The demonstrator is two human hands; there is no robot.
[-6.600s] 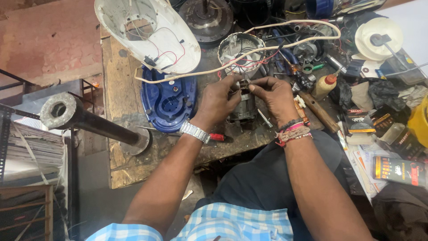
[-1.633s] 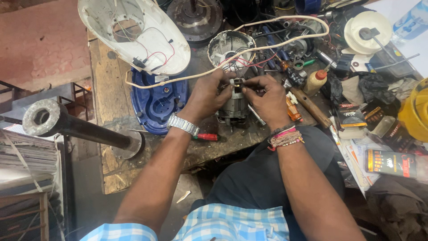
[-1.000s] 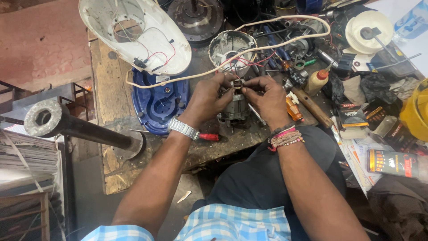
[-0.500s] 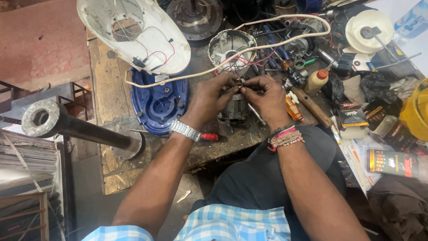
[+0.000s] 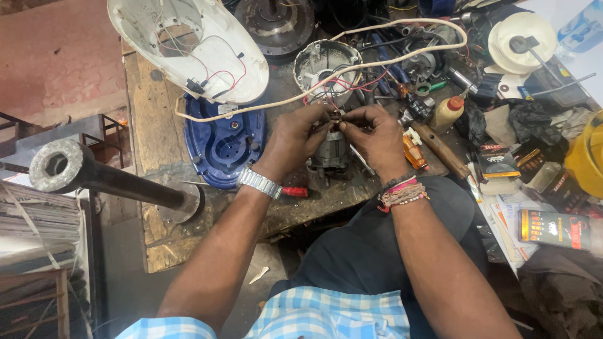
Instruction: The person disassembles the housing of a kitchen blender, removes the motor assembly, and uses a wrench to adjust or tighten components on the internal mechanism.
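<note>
A small grey electric motor (image 5: 330, 154) stands upright on the worn wooden bench (image 5: 157, 125). My left hand (image 5: 294, 139) and my right hand (image 5: 375, 138) meet over its top, fingertips pinched on a small part there with thin wires running to it. Red and black wires lead back to a round metal housing (image 5: 323, 63). My left wrist wears a metal watch, my right wrist several bead bands. What the fingertips pinch is too small to make out.
A white plastic shell (image 5: 188, 47) and a blue plastic base (image 5: 223, 141) lie left of the motor, a white cable (image 5: 377, 63) looping over them. A red-handled screwdriver (image 5: 294, 191), an oil bottle (image 5: 447, 113) and small boxes (image 5: 553, 227) lie around. A thick metal pipe (image 5: 94, 179) juts out at left.
Both hands stay on the motor top with small finger movements. The view has shifted slightly; nothing was picked up or put down.
</note>
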